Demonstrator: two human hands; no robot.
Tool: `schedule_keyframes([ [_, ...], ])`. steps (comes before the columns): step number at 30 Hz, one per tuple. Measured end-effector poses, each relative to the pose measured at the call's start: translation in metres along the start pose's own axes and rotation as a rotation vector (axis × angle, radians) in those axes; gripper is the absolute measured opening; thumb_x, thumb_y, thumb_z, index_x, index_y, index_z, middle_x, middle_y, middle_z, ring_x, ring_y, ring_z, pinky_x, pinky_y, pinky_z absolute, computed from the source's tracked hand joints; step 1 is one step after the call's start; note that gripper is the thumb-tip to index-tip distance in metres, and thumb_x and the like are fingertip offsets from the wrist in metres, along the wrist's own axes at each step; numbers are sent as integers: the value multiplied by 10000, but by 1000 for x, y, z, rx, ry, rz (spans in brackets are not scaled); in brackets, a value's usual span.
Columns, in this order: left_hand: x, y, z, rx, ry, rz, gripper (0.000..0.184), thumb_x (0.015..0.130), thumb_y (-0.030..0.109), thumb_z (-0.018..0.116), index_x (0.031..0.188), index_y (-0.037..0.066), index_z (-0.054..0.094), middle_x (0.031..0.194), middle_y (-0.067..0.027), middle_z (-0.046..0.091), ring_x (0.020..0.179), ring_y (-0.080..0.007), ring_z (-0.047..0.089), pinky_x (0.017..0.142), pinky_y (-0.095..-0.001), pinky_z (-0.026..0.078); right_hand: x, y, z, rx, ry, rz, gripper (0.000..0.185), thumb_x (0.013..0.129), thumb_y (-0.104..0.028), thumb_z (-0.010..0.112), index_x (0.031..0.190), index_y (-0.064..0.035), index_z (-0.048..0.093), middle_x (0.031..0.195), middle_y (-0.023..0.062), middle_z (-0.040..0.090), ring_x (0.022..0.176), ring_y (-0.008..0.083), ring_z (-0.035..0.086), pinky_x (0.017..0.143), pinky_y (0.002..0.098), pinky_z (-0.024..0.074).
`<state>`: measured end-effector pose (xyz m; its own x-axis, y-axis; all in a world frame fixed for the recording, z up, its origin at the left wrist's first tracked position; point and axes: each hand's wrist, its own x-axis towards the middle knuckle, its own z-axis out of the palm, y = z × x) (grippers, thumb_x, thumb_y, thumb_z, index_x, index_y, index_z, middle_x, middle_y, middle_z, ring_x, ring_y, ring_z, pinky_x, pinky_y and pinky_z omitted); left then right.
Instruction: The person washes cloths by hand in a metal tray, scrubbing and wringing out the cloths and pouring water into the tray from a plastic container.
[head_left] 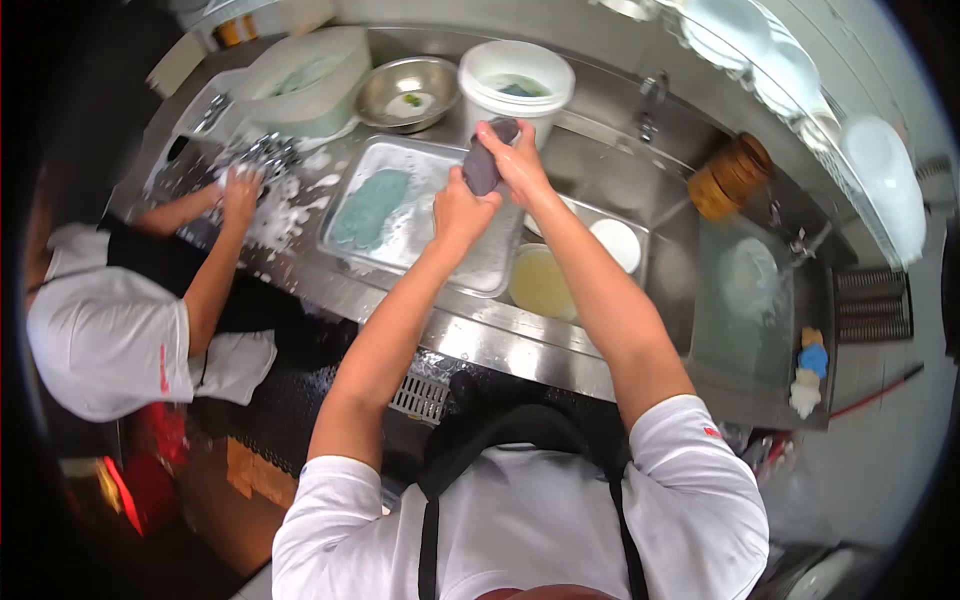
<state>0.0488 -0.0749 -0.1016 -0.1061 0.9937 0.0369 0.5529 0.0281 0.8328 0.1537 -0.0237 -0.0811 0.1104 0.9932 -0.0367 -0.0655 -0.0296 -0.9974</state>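
A dark grey oblong thing [482, 168] is held up between my two hands, above the right part of a metal tray; whether it is a dish or a folded cloth I cannot tell. My left hand [466, 214] grips its lower end. Around its upper end, close to the white bucket [516, 100], my right hand [516, 165] has its fingers closed. The metal tray [480, 280] holds suds and a green scrubbing cloth [372, 208], which lies flat on its left side.
At left, a co-worker's hands [240, 200] work among soapy cutlery [268, 152]. A steel bowl [408, 92] and a plastic tub [305, 80] stand behind. To the right are a sink of water [735, 310], faucets [652, 105], a brown wooden container [730, 176] and a rack of white dishes [880, 180].
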Motion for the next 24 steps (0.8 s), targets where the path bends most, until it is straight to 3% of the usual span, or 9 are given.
schedule_keyframes([
  [1,-6,7,12,-5,-25,144,593,662,204,724,1164,-38,522,1078,-267,615,1045,-416,592,880,-453,476,-12,1,-17,366,-1,91,678,831,-330,752,1317,-51,371,1143,150,574,973,238,614,853,387,520],
  [2,-13,14,26,-21,-53,290,629,649,202,734,1189,-37,517,1146,-271,580,1108,-410,557,914,-449,458,-21,14,-40,318,-112,-27,677,860,-331,739,1333,-50,345,1237,130,504,1033,215,583,850,395,529],
  [5,-46,38,54,-54,-307,628,725,637,187,755,1290,-2,505,1352,-254,421,1282,-395,402,1035,-422,374,-71,16,-116,479,112,13,587,806,-160,755,1265,-60,403,1083,99,572,923,210,615,781,394,549],
  [7,-72,53,59,46,-318,827,720,659,192,760,1321,49,515,1360,-223,426,1275,-375,417,1052,-410,365,-100,31,-174,497,348,-39,539,771,-72,718,1225,-67,429,1001,94,582,862,209,625,721,390,552],
  [13,-126,46,78,-171,-635,551,542,738,60,723,1256,59,563,1237,-92,558,1049,-225,573,862,-354,476,-206,67,-360,556,1178,9,648,696,-48,702,1264,-56,388,1138,114,527,1008,250,554,804,417,504],
  [18,-142,9,112,-343,-682,132,419,857,45,674,1257,36,551,1092,-73,593,974,-147,560,793,-281,486,-291,68,-576,409,1582,-208,506,723,9,660,1172,-61,435,1031,74,547,873,216,576,706,400,536],
  [19,-142,14,121,-329,-702,121,414,868,52,669,1262,28,545,1071,-62,587,961,-136,553,807,-271,476,-307,43,-606,350,1678,-241,784,694,-39,698,1360,7,288,1305,154,469,1152,293,505,982,402,424],
  [20,-143,19,127,-316,-717,108,408,879,59,663,1266,19,539,1051,-51,582,949,-126,547,821,-260,465,-327,54,-672,169,1569,-342,892,690,-52,709,1421,32,207,1374,177,433,1224,305,468,1039,395,379],
  [24,-155,54,152,-264,-715,146,421,897,88,659,1286,5,519,1062,-48,574,956,-126,538,861,-268,450,-378,-1,-789,338,1530,-163,703,746,-161,737,1328,91,435,1257,188,560,1052,308,594,903,392,487],
])
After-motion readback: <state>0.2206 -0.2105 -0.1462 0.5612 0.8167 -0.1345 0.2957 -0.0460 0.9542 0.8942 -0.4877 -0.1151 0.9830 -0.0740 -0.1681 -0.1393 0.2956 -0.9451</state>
